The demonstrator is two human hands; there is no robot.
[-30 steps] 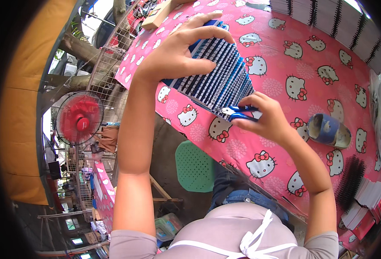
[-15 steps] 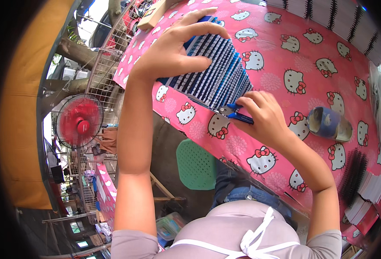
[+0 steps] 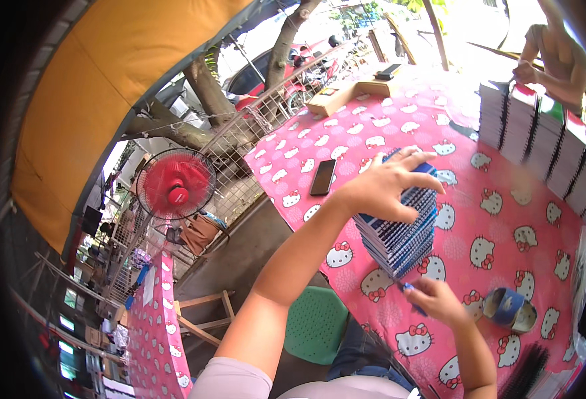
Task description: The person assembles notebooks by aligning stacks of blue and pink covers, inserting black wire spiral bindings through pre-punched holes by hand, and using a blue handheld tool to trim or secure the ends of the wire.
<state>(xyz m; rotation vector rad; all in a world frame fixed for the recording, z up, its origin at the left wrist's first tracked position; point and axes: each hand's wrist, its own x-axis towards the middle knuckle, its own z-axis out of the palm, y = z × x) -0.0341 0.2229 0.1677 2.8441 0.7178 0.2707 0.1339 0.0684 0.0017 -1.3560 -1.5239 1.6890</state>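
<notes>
A stack of spiral-bound notebooks (image 3: 404, 241) with blue covers stands on the pink patterned table. Across its top lies my left hand (image 3: 392, 186), fingers spread over the covers and thumb stretched toward the coil side. At the stack's near lower corner, my right hand (image 3: 444, 304) is closed around small blue-handled pliers (image 3: 408, 288). Their tips are close to the coil ends; whether they touch is too small to tell. My right fingers cover most of the handles.
A clear plastic container with a blue band (image 3: 509, 309) lies right of my right hand. A phone (image 3: 323, 177) and cardboard boxes (image 3: 336, 100) are farther off. Bound book stacks (image 3: 539, 143) line the far right, near another person (image 3: 555, 60). A green stool (image 3: 316, 326) stands below the table edge.
The view has swung up and left, so the phone, far boxes and other person now show. My left hand stays on the stack; my right hand keeps the pliers at its near corner.
</notes>
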